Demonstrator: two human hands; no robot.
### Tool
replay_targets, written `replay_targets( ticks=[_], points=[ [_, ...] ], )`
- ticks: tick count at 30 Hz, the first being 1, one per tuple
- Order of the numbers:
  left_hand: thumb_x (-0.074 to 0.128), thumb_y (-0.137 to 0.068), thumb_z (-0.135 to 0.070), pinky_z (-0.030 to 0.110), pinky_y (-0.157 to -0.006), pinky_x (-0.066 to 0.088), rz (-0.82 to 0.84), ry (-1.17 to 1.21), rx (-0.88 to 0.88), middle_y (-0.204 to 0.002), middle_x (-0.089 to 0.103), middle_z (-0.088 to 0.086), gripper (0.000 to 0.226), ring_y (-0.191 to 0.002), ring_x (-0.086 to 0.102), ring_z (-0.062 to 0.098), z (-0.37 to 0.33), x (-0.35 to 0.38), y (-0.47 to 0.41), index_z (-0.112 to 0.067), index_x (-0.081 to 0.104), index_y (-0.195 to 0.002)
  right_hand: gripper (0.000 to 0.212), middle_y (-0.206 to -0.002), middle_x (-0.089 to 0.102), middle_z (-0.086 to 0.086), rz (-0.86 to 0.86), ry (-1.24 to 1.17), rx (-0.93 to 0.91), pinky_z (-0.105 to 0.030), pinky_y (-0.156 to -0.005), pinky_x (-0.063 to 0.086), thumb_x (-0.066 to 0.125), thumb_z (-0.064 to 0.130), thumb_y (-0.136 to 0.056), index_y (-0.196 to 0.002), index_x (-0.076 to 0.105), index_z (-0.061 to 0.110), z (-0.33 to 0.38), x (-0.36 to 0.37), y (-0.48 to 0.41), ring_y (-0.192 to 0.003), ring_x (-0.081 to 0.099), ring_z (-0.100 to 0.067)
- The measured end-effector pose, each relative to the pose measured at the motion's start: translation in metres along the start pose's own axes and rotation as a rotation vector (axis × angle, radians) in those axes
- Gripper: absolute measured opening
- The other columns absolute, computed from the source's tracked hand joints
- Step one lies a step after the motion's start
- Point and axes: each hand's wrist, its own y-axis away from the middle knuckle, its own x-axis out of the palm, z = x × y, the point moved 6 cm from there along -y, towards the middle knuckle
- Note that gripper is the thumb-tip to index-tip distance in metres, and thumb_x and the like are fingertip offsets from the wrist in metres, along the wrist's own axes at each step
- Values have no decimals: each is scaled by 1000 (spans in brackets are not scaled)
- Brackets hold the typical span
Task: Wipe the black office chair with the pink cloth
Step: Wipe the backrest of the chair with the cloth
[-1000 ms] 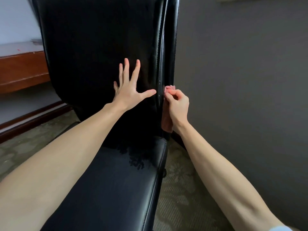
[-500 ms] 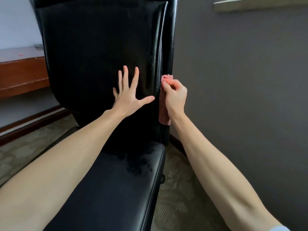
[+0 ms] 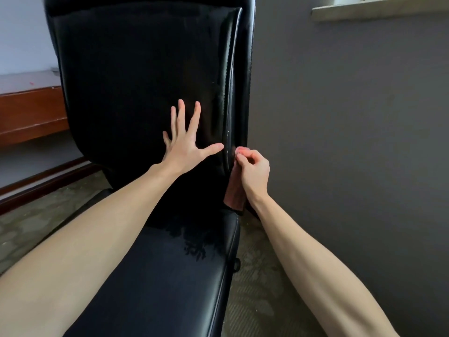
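The black office chair (image 3: pixel 136 76) fills the middle of the head view, its tall backrest upright and its seat running toward me. My left hand (image 3: pixel 184 144) presses flat on the lower backrest, fingers spread and thumb pointing right. My right hand (image 3: pixel 252 171) grips the pink cloth (image 3: pixel 234 190) against the backrest's right side edge, just above the seat. Most of the cloth is hidden behind my fingers and the chair edge; a strip hangs below my hand.
A grey wall (image 3: pixel 352 142) stands close on the right, with a pale sill (image 3: pixel 379 8) near the top. A wooden ledge (image 3: pixel 31 113) and dark baseboard run along the left. Patterned carpet (image 3: pixel 252 288) lies around the chair.
My right hand slid the cloth up the chair's right edge, then back down toward the seat. My left hand stayed pressed on the backrest.
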Motion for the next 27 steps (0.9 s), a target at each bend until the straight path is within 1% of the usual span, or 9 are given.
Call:
replay_targets(
  ticks=[3,6,10,13,17,20,22,24,27],
  points=[
    [61,-81,-70,70,-113,-2,-11,21,3,-160,-32,0,110,-147,-31,21,2,0,-1,-38,-15,-154,14,-99,74,4,-11,-43,-142,-32,-97,50,60,5,-87,-85,72,11,37,7,-18,-102,67,-11],
    [64,-81,-68,70,-113,-2,-20,51,6,-161,-31,-2,109,-147,-31,19,2,0,0,-39,-12,-155,11,-101,73,1,-89,-125,-197,-30,-97,50,59,5,-89,-89,70,5,61,4,-38,-104,67,-10],
    [64,-79,-70,70,-113,-3,-60,106,-17,-162,-27,-2,108,-147,-29,18,-2,0,-1,-38,-5,-156,9,-97,71,1,-135,-58,-147,-25,-92,50,62,11,-91,-92,70,7,48,0,-45,-99,66,-6],
    [64,-77,-71,72,-112,-3,-87,114,-41,-163,-25,0,110,-148,-27,20,-6,3,-3,-35,-2,-157,8,-91,71,-3,-141,33,-79,-30,-87,51,61,8,-89,-87,69,11,10,-9,-26,-89,64,-12],
    [68,-72,-72,74,-111,-2,-105,122,-65,-163,-23,3,117,-148,-26,23,-12,4,-3,-30,0,-157,15,-81,70,5,-84,91,104,-33,-87,52,64,9,-87,-78,69,19,-34,-25,-8,-81,63,-7],
    [72,-67,-72,74,-110,-1,-135,155,-104,-163,-21,7,125,-149,-24,27,-21,6,-2,-23,1,-157,18,-76,66,10,-75,57,53,-26,-80,48,62,6,-86,-76,68,20,-8,-22,-19,-75,59,-2],
    [76,-67,-68,75,-109,2,-151,143,-127,-163,-20,9,126,-149,-23,29,-24,7,-2,-20,2,-157,13,-81,67,10,-69,12,-29,-19,-78,47,62,6,-87,-85,70,17,25,-14,-33,-76,59,2],
    [79,-69,-59,76,-110,4,-160,131,-134,-163,-20,10,122,-149,-23,30,-25,9,-3,-18,3,-156,13,-93,71,7,-52,-11,-69,-13,-79,48,63,9,-88,-95,71,17,47,-9,-45,-84,63,3],
    [79,-71,-54,75,-110,4,-168,136,-140,-163,-21,9,120,-149,-23,29,-23,10,-5,-19,4,-156,17,-104,72,1,-34,19,-26,-18,-85,50,65,15,-89,-103,73,15,29,-7,-42,-95,65,-4]
  ],
)
